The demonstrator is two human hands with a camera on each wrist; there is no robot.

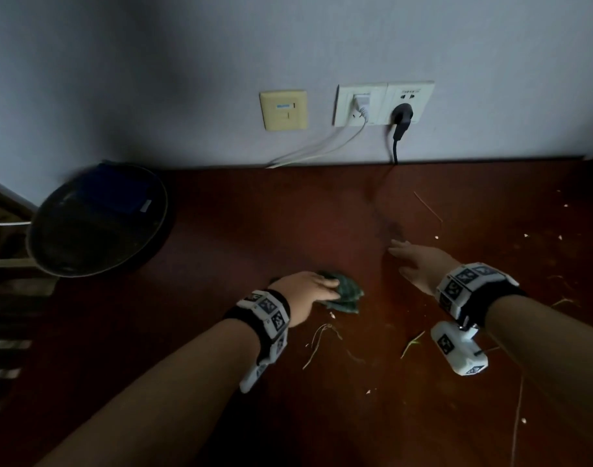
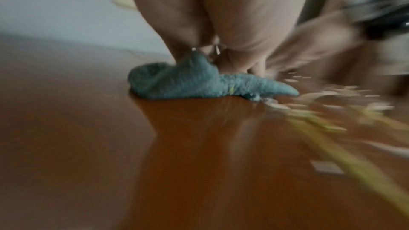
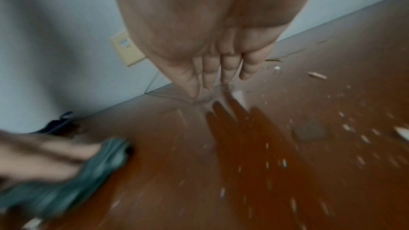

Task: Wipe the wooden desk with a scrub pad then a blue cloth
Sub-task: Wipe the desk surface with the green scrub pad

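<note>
A crumpled green scrub pad (image 1: 347, 294) lies on the dark red wooden desk (image 1: 254, 214), near its middle. My left hand (image 1: 308, 288) lies over the pad's left part, and the left wrist view shows the fingers curled down, bunching the scrub pad (image 2: 188, 81) against the wood. My right hand (image 1: 413, 261) is to the right of the pad, fingers straight and together, palm down, just over or on the desk and holding nothing; its fingers (image 3: 219, 69) point at the wall. A folded blue cloth (image 1: 120, 193) lies in a round dark pan (image 1: 52, 257) at the far left.
Dry straws (image 1: 322, 342) and pale crumbs (image 1: 436, 236) are scattered over the desk in front of and to the right of my hands. Wall sockets hold a black cable (image 1: 395, 143) and white cables (image 1: 322, 146) that drop behind the desk's back edge.
</note>
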